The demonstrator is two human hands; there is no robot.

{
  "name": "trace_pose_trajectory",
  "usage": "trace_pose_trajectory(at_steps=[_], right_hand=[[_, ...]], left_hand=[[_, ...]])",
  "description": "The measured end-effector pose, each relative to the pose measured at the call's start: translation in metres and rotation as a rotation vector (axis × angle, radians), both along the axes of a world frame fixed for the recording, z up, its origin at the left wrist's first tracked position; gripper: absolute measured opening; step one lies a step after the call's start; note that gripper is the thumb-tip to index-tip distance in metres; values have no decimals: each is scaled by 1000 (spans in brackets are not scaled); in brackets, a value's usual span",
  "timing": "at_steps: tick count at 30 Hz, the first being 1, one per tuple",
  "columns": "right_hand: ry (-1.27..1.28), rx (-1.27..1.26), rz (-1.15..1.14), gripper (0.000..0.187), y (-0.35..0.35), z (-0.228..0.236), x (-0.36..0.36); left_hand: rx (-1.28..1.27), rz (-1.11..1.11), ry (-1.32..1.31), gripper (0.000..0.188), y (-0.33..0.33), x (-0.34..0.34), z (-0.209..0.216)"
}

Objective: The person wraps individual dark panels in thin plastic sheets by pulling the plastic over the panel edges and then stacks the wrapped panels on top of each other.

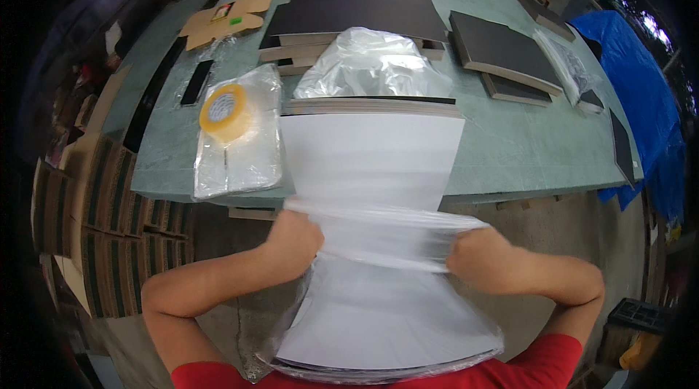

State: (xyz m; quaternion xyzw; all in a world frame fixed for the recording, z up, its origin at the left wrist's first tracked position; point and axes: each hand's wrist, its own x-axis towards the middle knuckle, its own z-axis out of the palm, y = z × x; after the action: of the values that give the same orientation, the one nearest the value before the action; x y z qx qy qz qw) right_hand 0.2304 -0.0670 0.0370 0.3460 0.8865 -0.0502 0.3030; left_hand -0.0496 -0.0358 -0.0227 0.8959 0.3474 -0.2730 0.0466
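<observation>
A stack of flat boards with a white top face (371, 152) reaches from the table over its near edge toward my body. A clear plastic bag (386, 232) surrounds the near part of the stack, its mouth pulled taut across the white face. My left hand (293, 245) is closed in a fist on the bag's left edge. At the right edge, my right hand (484, 258) is also closed on the plastic and slightly blurred. Just beyond the stack's far end lies a crumpled heap of clear plastic bags (375, 65).
A yellowish tape roll (224, 111) rests on flat plastic bags (240, 167) at left. Dark boards (357, 10) are stacked at the back, more dark boards (506, 50) at right. Cardboard bundles (109, 243) stand beside the green table (510, 163); a blue tarp (641, 90) hangs at right.
</observation>
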Motion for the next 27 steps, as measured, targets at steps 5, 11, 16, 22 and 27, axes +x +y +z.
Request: trace_pose_trajectory(at_steps=[5,11,16,22,27], right_hand=[[1350,680,-776,19,52,17,53],[1061,581,-553,49,56,-27,-5],[960,871,-421,58,76,-29,16],[1584,-392,-816,34,47,-24,82],[1515,-1112,-1058,27,-1,-110,82]], left_hand=[[-412,-20,-859,24,-20,-1,49],[811,657,-1237,34,70,-47,20],[506,528,-1037,55,69,-25,20],[-235,555,-1440,31,57,-59,31],[-1185,526,-1221,30,10,-83,-52]])
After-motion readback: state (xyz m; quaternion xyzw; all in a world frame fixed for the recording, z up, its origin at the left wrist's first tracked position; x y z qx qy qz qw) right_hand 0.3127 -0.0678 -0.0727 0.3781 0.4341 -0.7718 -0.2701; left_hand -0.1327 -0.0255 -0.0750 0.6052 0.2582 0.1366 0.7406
